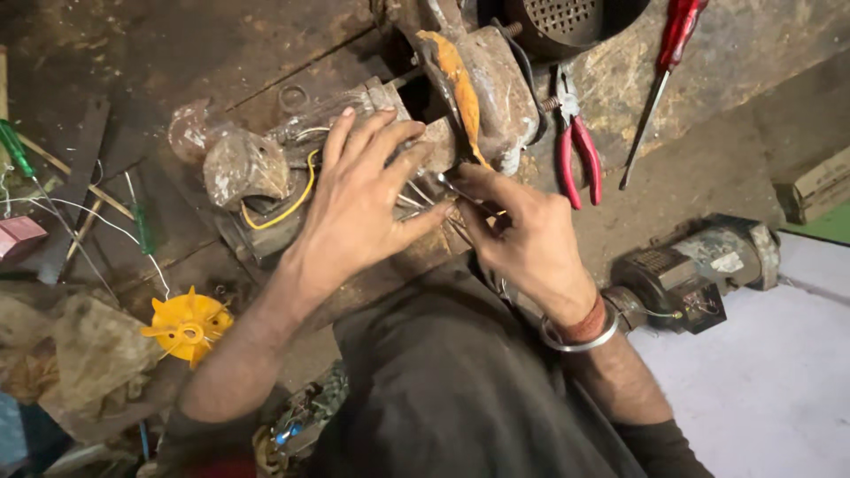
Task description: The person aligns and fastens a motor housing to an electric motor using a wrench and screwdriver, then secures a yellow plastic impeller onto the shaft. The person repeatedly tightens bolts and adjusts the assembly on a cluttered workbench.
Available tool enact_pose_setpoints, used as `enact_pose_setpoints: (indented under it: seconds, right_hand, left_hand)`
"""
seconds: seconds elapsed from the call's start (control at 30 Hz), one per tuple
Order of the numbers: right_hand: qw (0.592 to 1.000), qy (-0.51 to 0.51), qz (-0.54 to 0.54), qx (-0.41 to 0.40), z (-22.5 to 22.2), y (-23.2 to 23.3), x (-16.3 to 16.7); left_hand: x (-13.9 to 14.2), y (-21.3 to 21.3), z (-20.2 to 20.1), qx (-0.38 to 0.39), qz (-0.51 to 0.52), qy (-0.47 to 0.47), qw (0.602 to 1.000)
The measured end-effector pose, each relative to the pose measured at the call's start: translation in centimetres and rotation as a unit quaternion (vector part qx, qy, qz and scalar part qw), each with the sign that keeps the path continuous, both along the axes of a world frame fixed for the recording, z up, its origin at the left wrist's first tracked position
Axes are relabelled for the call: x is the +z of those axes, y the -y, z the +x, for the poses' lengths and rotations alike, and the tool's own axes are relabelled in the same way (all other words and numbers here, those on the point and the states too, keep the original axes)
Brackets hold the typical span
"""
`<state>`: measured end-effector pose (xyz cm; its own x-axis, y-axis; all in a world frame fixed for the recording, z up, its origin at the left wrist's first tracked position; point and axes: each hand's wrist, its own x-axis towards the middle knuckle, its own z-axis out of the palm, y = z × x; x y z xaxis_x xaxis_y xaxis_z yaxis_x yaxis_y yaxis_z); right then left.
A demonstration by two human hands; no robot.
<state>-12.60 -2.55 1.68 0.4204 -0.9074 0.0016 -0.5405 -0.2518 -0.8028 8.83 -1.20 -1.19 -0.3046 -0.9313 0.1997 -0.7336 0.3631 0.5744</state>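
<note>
A worn, stained wooden workbench (266,53) carries everything. Just beyond the fingertips (350,119) of the left hand (354,208) lies a grimy motor housing (266,168). Beyond the right hand's fingers (482,181), a little to their right, red-handled pliers (577,146) lie near a red-handled screwdriver (662,75). Well to the left of the left fingers lie a green-handled screwdriver (16,149) and, nearer the person, a yellow plastic fan (188,326).

Yellow fan (187,327) (red-handled pliers (577,150)).
</note>
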Motion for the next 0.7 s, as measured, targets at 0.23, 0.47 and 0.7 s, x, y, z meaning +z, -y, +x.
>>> enact_pose_setpoints:
  seconds: [0.23, 0.47, 0.7]
  right_hand:
    - [0.999, -0.025, -0.043, 0.014, 1.4, 0.5, -0.3]
    - [1.000, -0.026, -0.005, 0.005, 3.0, 1.0, 1.4]
    - [0.979, -0.168, 0.001, 0.112, 4.9, 4.4, 3.7]
  left_hand:
    - [-1.7, -0.1, 1.2, -0.020, 0.037, -0.042, 0.998]
    - [-0.7, 1.5, 1.8, -0.060, 0.112, -0.016, 0.992]
    - [-1.1, 2.3, 2.3, -0.081, 0.063, -0.019, 0.995]
